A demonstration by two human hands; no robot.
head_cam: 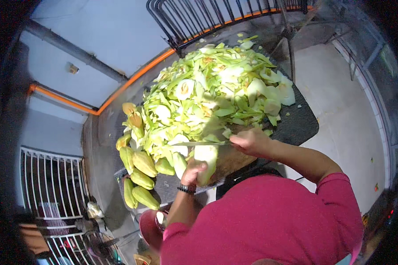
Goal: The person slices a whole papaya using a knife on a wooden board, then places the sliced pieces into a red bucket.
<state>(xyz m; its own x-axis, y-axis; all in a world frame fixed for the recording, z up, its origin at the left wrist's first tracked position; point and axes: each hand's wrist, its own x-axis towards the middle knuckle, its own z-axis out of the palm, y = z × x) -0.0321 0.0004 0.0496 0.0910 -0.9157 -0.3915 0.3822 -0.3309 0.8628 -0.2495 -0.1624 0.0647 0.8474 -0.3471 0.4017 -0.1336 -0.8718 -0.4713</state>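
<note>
My left hand (pixel 194 171), with a dark bracelet at the wrist, grips a large pale green peeled fruit or vegetable (pixel 206 162) near the table's front edge. In my right hand (pixel 248 141) is the handle of a long knife; its blade (pixel 199 143) points left and lies across the top end of the piece. Behind both hands spreads a big heap of green peelings (pixel 192 99) with cut pale pieces among them. To the left of my left hand lie several unpeeled yellow-green chayote-like fruits (pixel 145 164). The right hand's fingers are closed round the handle.
The dark tabletop (pixel 301 116) shows at the right of the heap. Black metal rails (pixel 215 16) stand beyond the far edge. A red container (pixel 149 225) is below the table at the left, near a fan (pixel 99 245). A white barred gate (pixel 53 182) stands farther left.
</note>
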